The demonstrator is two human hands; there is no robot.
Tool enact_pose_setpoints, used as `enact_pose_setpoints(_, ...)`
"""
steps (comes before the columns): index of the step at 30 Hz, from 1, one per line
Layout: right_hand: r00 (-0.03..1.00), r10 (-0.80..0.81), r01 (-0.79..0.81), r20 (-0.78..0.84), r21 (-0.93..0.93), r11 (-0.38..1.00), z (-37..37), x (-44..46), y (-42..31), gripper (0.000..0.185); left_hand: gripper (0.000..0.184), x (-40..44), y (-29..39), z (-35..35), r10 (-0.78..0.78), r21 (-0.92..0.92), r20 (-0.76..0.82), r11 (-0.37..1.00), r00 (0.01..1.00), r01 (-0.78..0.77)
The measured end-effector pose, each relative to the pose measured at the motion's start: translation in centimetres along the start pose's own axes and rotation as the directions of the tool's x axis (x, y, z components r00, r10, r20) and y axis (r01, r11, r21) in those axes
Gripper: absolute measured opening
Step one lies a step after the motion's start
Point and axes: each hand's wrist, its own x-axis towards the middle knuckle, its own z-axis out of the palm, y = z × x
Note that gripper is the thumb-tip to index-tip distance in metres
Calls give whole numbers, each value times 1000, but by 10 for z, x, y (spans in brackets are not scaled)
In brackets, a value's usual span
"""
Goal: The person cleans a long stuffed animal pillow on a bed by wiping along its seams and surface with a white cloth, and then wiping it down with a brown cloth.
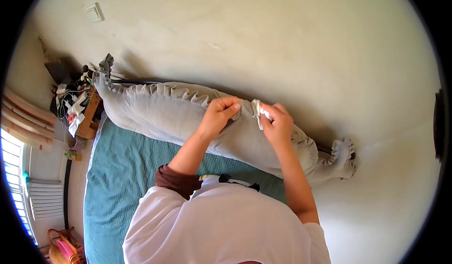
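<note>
A grey fabric headboard cover (pixel 155 108) with a ruffled trim along its top stretches across the head of the bed, against the wall. My left hand (pixel 219 117) pinches a fold of the ruffle near the cover's middle. Just to the right, my right hand (pixel 278 123) is closed on a small white piece of cloth or tissue (pixel 260 114) beside the same ruffle. Its exact kind is not clear. A short stretch of grey ruffle (pixel 247 109) runs between the two hands.
A teal quilted bedspread (pixel 122 170) covers the bed below. At the left, a cluttered stand (pixel 89 115) holds cables and papers. A woven bag (pixel 63 250) sits at the lower left, near a window (pixel 14 184). A light switch (pixel 94 12) is on the wall.
</note>
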Motion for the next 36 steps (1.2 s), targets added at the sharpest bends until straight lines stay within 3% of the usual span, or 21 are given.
enact_pose_setpoints(1, 1000, 12, -12, 4, 3, 1000, 0, -3, -7, 31, 20, -2, 0, 1, -27, 6, -3, 1000, 1000, 27)
enact_pose_setpoints(3, 972, -191, 199, -137, 43, 979, 1, 2, -29, 31, 20, 0, -1, -1, -13, -23, 40, 1000, 999, 14)
enact_pose_setpoints(5, 961, -263, 262, -85, -20, 965, 13, 0, -31, 31, 20, 0, -5, -3, -5, -51, 88, 999, 996, 10)
enact_pose_setpoints(7, 981, -177, 168, -80, -109, 980, 13, -5, -10, 32, 21, 2, -3, -4, -66, -98, 22, 993, 998, 68)
enact_pose_setpoints(10, 995, -46, 39, -92, -74, 996, 1, -9, 2, 30, 21, 2, 3, 3, -69, -82, 20, 994, 997, 70)
enact_pose_setpoints(13, 966, -179, 189, -188, 37, 981, -8, -3, -34, 29, 21, 1, 1, 5, -28, -31, 15, 999, 1000, 28)
enact_pose_setpoints(15, 979, -187, 189, -79, 22, 982, -2, -3, -36, 30, 21, 1, 2, 5, 40, 0, 24, 999, 999, -40)
enact_pose_setpoints(17, 995, -68, 66, 74, 27, 997, 14, -2, -16, 32, 21, 0, 4, 2, 61, 146, -46, 988, 997, -54)
enact_pose_setpoints(18, 999, -32, 31, 11, 59, 998, 19, -3, -3, 25, 21, -2, 6, -6, 154, 319, -46, 938, 987, -132)
enact_pose_setpoints(19, 999, -37, 36, 17, 63, 997, 18, 0, -3, 25, 21, -8, 17, -3, 157, 320, -54, 938, 986, -132)
enact_pose_setpoints(20, 997, 76, -79, 20, 210, 974, 17, 3, -5, 22, 24, -18, 30, 1, 416, 714, 3, 636, 909, -294)
enact_pose_setpoints(21, 981, 190, -192, 41, 352, 916, 17, 4, -4, 20, 26, -20, 27, 0, 487, 799, 53, 503, 872, -330)
enact_pose_setpoints(23, 990, 140, -141, 32, 397, 907, 22, 4, 3, 17, 33, -24, 23, -3, 615, 919, 153, 200, 774, -341)
enact_pose_setpoints(25, 981, 192, -167, -9, 454, 875, 29, 3, 10, 18, 26, -18, 5, -22, 479, 891, 95, 351, 872, -289)
enact_pose_setpoints(26, 982, 188, -165, -6, 453, 876, 31, 4, 10, 18, 26, -15, -2, -28, 482, 891, 91, 352, 872, -287)
enact_pose_setpoints(27, 982, 186, -157, -18, 460, 874, 32, 5, 9, 18, 22, -13, -5, -29, 316, 686, -67, 704, 947, -186)
enact_pose_setpoints(28, 982, 184, -148, -32, 469, 871, 32, 6, 7, 19, 19, -11, -6, -31, 95, 369, -147, 929, 985, -34)
enact_pose_setpoints(29, 983, 182, -147, -29, 470, 870, 31, 5, 4, 19, 19, -10, -6, -33, 95, 369, -150, 929, 984, -34)
enact_pose_setpoints(32, 984, 119, -77, -130, 292, 953, 10, 14, -31, 22, 19, -4, -1, -26, 90, 125, -104, 989, 990, -77)
enact_pose_setpoints(34, 909, -387, 385, -156, -45, 922, 9, 19, -53, 26, 20, -2, 1, -17, 114, 35, -120, 993, 986, -110)
enact_pose_setpoints(36, 922, -373, 366, -104, -83, 927, 31, 15, -33, 26, 20, -3, 2, -17, 50, -1, -153, 999, 987, -51)
